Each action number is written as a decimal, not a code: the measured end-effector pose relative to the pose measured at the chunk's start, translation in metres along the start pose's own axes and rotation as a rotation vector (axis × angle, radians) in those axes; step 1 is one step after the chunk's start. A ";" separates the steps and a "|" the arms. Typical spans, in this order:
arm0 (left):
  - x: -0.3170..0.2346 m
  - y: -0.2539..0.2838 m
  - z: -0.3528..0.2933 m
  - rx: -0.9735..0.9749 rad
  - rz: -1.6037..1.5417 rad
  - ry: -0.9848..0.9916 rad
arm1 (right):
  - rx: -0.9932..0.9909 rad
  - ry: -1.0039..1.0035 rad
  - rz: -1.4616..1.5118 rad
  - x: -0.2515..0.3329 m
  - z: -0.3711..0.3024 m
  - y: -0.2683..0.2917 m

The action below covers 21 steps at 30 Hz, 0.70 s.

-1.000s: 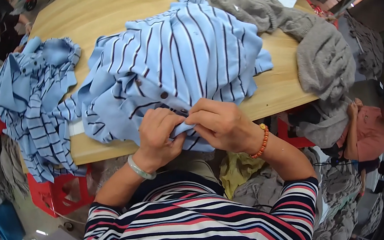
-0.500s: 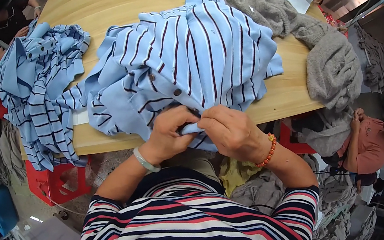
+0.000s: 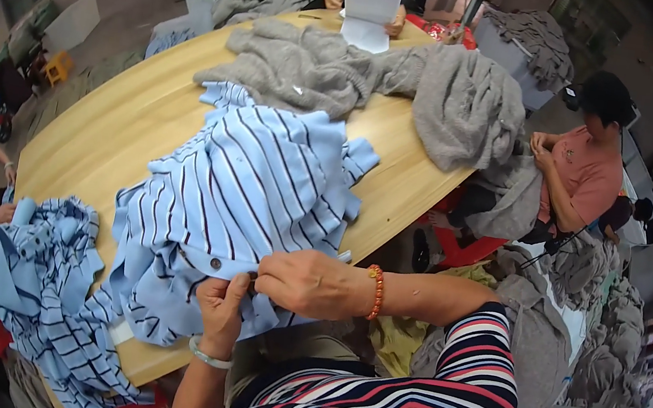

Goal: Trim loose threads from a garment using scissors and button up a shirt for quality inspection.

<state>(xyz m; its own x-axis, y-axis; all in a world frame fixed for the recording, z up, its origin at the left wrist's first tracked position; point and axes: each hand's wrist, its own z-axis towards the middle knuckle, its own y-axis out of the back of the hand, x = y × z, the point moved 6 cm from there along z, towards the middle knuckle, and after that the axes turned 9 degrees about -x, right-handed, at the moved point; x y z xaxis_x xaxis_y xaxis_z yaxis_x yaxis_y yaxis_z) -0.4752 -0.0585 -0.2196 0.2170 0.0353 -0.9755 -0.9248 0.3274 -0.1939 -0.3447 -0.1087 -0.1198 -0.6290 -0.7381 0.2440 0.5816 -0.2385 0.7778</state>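
Observation:
A light blue knit cardigan (image 3: pixel 251 177) with dark and white stripes lies heaped on the near part of the table. My left hand (image 3: pixel 220 308) is closed on its buttoned edge, the thumb pressed on top. Beside it, my right hand (image 3: pixel 305 283) pinches the same edge, its fingertips almost meeting the left thumb. Whatever is between those fingertips is too small to make out. A dark round button (image 3: pixel 215 263) shows on the edge just above the left hand. A similar striped garment (image 3: pixel 38 264) hangs over the table's left edge.
Grey knitwear (image 3: pixel 296 66) is bunched along the far side of the wooden table (image 3: pixel 117 120). One person (image 3: pixel 581 173) sits at the right with grey knit; another holds a white sheet (image 3: pixel 371 3) at the far end. A red stool (image 3: pixel 463 244) stands by the right edge.
The view has tilted up, bringing more of the far side into sight. My right forearm now lies more level, and the fingertips have come close together at the cardigan's edge.

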 end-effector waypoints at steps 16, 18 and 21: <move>-0.008 0.009 0.002 -0.136 -0.081 -0.021 | -0.207 -0.056 -0.068 0.004 0.004 0.001; -0.008 0.015 0.001 -0.173 0.013 -0.022 | -0.182 -0.018 -0.064 0.005 0.003 -0.006; -0.017 0.012 0.000 -0.125 0.118 -0.044 | -0.129 -0.010 -0.138 0.002 0.003 -0.010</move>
<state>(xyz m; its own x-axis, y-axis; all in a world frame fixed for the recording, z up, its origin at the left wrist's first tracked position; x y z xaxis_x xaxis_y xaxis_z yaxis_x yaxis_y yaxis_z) -0.4903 -0.0553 -0.2054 0.1155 0.1083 -0.9874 -0.9757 0.1988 -0.0924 -0.3532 -0.1057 -0.1254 -0.7121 -0.6866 0.1466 0.5506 -0.4166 0.7234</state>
